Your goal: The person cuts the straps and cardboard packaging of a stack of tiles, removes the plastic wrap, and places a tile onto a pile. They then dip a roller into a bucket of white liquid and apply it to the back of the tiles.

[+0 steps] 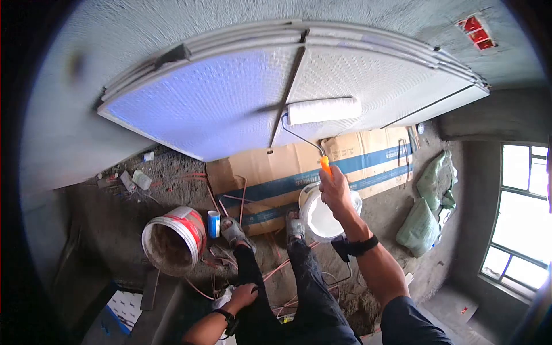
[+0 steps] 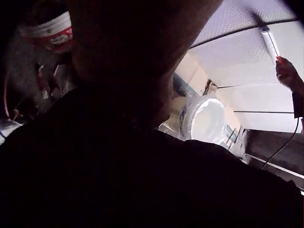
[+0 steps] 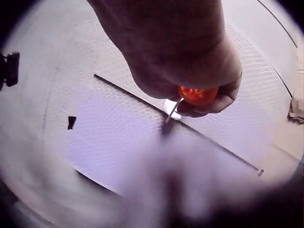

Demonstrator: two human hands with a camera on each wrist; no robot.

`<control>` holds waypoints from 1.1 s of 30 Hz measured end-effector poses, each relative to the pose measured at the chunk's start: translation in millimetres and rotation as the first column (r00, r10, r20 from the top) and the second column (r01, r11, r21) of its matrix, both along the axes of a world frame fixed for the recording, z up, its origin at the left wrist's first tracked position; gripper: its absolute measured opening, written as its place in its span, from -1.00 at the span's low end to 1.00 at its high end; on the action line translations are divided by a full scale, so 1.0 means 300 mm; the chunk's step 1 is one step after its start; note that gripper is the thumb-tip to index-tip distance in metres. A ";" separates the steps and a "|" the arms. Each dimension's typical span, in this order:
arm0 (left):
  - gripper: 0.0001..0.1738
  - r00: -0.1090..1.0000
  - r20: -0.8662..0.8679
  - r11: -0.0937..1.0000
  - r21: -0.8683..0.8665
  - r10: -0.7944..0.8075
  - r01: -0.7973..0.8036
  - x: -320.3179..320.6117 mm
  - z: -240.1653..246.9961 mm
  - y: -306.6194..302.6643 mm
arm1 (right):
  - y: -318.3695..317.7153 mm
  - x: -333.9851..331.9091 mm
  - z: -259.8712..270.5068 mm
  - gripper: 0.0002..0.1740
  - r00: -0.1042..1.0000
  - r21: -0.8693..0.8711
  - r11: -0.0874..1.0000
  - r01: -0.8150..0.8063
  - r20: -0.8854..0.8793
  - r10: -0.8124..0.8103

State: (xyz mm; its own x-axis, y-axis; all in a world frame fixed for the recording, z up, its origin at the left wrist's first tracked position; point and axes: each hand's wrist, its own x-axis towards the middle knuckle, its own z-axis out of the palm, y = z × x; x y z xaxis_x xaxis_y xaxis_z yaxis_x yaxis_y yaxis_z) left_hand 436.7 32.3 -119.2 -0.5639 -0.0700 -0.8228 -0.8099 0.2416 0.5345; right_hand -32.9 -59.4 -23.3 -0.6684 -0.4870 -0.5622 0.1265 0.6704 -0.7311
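My right hand [image 1: 336,192] grips the orange handle [image 1: 326,165] of a paint roller, seen end-on in the right wrist view. The white roller sleeve [image 1: 325,110] lies across a textured white panel [image 1: 356,75], just right of a dark seam. In the left wrist view the roller [image 2: 270,43] appears at the upper right. Idle, my left hand [image 1: 246,294] rests on my left thigh, holding nothing. Below my right forearm stands a bucket of white paint [image 1: 325,215], its rim wrapped in plastic; the same bucket [image 2: 209,121] shows in the left wrist view.
Flattened cardboard [image 1: 259,167] covers the floor under the panels. A red and white bucket [image 1: 192,227] with dirty insides stands left of my feet, beside a blue can [image 1: 214,224]. Green sacks [image 1: 418,227] lie at right, near a window [image 1: 520,213]. Pinkish strips litter the ground.
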 end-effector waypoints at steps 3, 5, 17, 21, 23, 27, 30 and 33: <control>-0.55 0.997 0.027 0.997 0.000 0.073 -0.073 0.084 -0.015 -0.028 | -0.006 0.005 0.113 -0.73 1.000 -0.093 0.996 0.016 0.022 -0.014; -0.55 0.995 0.046 0.996 -0.013 0.090 -0.090 0.101 0.021 -0.071 | -0.018 0.002 0.191 -0.71 0.999 -0.116 0.992 0.039 0.031 -0.035; -0.53 0.986 0.161 0.998 -0.035 0.049 -0.044 0.147 0.064 -0.120 | -0.023 -0.028 0.443 -0.69 0.994 -0.327 0.943 0.058 0.109 -0.023; -0.51 0.992 0.121 0.999 -0.033 0.018 -0.014 0.151 0.018 -0.074 | 0.016 -0.042 0.453 -0.70 0.997 -0.341 0.939 0.049 0.067 -0.028; -0.51 0.992 0.126 0.999 -0.032 0.022 -0.018 0.140 -0.002 -0.067 | 0.018 -0.054 0.445 -0.70 0.997 -0.350 0.935 0.062 0.064 -0.042; -0.52 0.994 0.085 0.998 -0.011 0.062 -0.062 0.091 0.025 -0.081 | -0.019 -0.081 0.410 -0.69 0.993 -0.367 0.925 0.101 0.088 -0.074; -0.58 0.998 0.038 0.997 -0.061 0.048 -0.045 0.075 0.009 -0.067 | -0.001 -0.096 0.354 -0.68 0.990 -0.359 0.928 0.099 0.130 -0.056; -0.57 0.999 0.038 0.996 -0.079 0.037 -0.034 0.056 0.015 -0.065 | 0.022 -0.107 0.269 -0.71 0.982 -0.285 0.955 0.078 0.190 -0.023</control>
